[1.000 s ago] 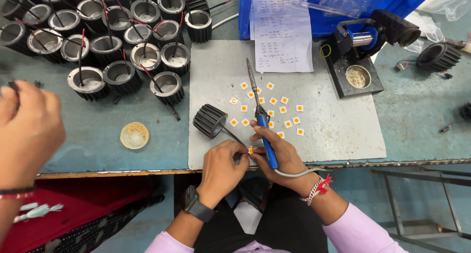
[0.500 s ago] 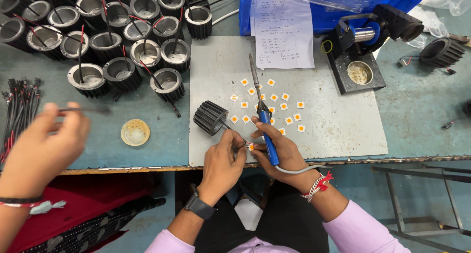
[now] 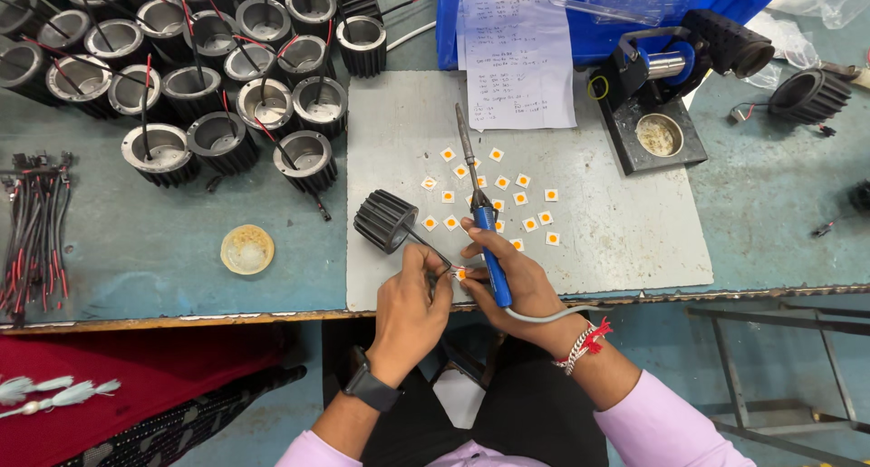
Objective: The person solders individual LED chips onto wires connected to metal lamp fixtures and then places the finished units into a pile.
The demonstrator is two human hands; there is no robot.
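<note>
One bundle of red and black wires (image 3: 34,227) is lying at the far left of the blue-green worktable (image 3: 136,268). About seventeen round black finned metal housings (image 3: 195,59), most carrying a red and black lead, are standing in a cluster at upper left. One round yellow shallow dish (image 3: 246,250) is resting just below them. One black finned cylinder (image 3: 385,221) is lying on its side on the grey mat (image 3: 616,240). The left hand (image 3: 410,315) is pinching thin wires at one small square white chip with an orange centre (image 3: 461,273) near the mat's front edge. The right hand (image 3: 509,290) is closing its fingers around one blue-handled soldering iron (image 3: 480,209), tip pointing away. About fifteen loose matching chips (image 3: 497,200) are lying scattered beyond. One black iron stand (image 3: 657,114) is sitting at right.
</note>
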